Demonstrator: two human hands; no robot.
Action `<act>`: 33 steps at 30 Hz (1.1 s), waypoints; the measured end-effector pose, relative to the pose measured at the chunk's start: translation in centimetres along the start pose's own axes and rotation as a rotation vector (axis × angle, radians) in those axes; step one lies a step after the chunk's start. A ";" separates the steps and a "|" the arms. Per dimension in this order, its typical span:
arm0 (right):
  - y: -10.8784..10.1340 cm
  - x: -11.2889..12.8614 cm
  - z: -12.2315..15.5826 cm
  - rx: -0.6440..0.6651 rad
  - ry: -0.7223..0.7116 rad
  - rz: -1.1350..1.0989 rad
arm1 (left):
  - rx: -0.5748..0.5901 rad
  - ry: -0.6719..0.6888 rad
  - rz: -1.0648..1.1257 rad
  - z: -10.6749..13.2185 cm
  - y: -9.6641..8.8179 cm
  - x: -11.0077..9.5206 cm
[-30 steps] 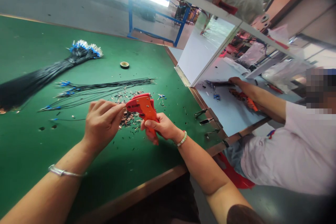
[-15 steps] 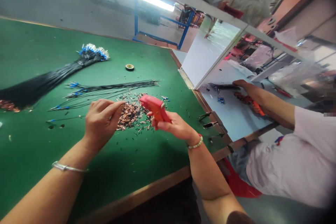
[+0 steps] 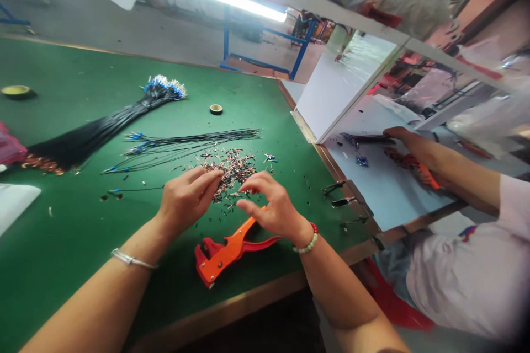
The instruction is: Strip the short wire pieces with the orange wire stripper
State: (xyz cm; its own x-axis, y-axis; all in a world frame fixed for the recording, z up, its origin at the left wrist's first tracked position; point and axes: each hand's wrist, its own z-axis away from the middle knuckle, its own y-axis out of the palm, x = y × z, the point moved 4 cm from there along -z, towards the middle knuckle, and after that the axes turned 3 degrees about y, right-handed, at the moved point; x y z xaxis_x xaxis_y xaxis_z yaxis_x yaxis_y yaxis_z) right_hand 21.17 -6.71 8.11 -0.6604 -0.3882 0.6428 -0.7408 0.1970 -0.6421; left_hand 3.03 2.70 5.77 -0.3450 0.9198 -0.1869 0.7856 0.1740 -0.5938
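Observation:
My left hand [image 3: 188, 198] hovers low over the green table [image 3: 62, 231], its fingertips pressed together at the near edge of a pile of small copper terminals [image 3: 232, 168]; what it pinches is too small to make out. Beside it, my right hand [image 3: 269, 207] has its fingers curved and apart, empty, reaching at the same pile. An orange-red wire stripper [image 3: 223, 253] lies flat on the table just below the right hand, its handles under my wrist. Loose black wires with blue ends [image 3: 186, 140] lie behind the pile.
A thick bundle of black wires [image 3: 91, 135] stretches across the left. A tape roll [image 3: 216, 109] and another roll [image 3: 15, 91] sit farther back. On the right a co-worker's hands [image 3: 414, 149] work at a white table [image 3: 372, 187]. Metal clips [image 3: 339, 193] stand along the table's edge.
My right hand has put the orange stripper down on the table and moved onto the terminal pile. The left hand has shifted a little right toward the pile.

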 end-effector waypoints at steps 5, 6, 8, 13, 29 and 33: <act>0.4 -1.4 -0.5 -0.148 -0.026 0.131 | 0.115 0.178 -0.029 -0.3 0.7 -1.6; 0.9 -1.6 -0.4 -0.122 -0.048 0.144 | 0.127 0.209 -0.041 -0.4 0.8 -1.9; 1.7 -1.9 -0.3 -0.086 -0.064 0.149 | 0.141 0.244 -0.059 -0.5 0.9 -2.2; 2.5 -1.9 -0.1 -0.027 -0.038 0.141 | 0.153 0.236 -0.068 -0.2 1.2 -2.4; 2.1 -0.9 -0.2 0.025 -0.155 0.262 | 0.237 0.412 -0.148 -0.1 1.0 -2.2; 2.3 -1.0 -0.2 0.064 -0.137 0.310 | 0.223 0.422 -0.123 0.0 0.8 -1.9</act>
State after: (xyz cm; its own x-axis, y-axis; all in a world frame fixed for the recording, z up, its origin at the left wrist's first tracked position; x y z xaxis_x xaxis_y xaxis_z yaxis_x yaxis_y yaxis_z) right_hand 20.10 -5.70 6.12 -0.8269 -0.4373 0.3535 -0.4955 0.2694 -0.8258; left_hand 4.35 1.14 5.63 -0.1533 0.9675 0.2012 0.6071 0.2529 -0.7533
